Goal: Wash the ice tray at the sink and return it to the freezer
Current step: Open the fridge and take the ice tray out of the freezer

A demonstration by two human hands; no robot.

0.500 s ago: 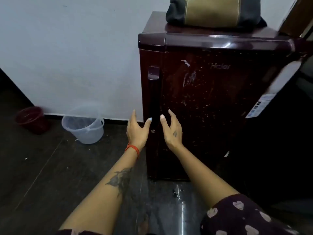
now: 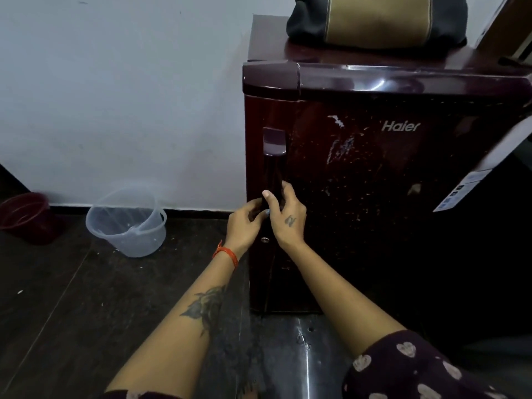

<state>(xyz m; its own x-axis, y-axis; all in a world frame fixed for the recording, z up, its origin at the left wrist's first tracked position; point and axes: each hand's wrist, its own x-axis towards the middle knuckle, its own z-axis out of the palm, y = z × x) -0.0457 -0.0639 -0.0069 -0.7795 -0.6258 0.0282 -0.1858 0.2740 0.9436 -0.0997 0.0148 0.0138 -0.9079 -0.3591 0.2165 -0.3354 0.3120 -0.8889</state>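
A small dark maroon fridge (image 2: 388,182) stands on the floor against the white wall, its door closed. A vertical handle (image 2: 273,171) runs down the door's left edge. My left hand (image 2: 244,223) curls its fingers round the handle from the left side. My right hand (image 2: 285,214) grips the same handle from the right, thumb pointing up. Both hands sit low on the handle, just above a small keyhole (image 2: 264,239). No ice tray is in view.
A clear plastic bucket (image 2: 126,223) and a dark red bucket (image 2: 26,217) stand on the dark floor by the wall, left of the fridge. A grey and tan bag (image 2: 377,21) lies on top of the fridge. A label hangs at the fridge's right side (image 2: 460,191).
Both hands moved forward from open in front of the door and closed round the handle. The camera came closer to the fridge.
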